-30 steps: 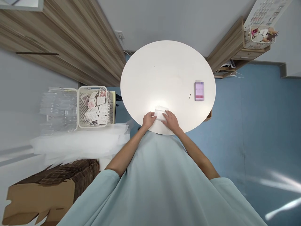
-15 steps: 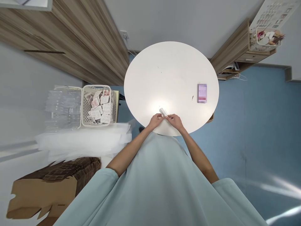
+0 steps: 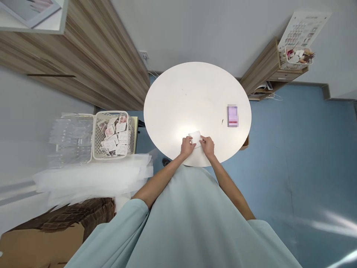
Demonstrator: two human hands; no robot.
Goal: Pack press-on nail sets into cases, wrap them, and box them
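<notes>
Pinching a small white packet (image 3: pixel 195 138) from either side, your left grip (image 3: pixel 187 146) and right grip (image 3: pixel 208 146) hold it over the bench (image 3: pixel 200 89) near frame centre

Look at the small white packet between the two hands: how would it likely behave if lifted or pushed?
The white packet is probably light: the left hand and right hand pinch only its edges. Its thin look suggests it may bend or crumple. Its flat, squarish outline suggests sliding, not rolling, on the table.
</notes>
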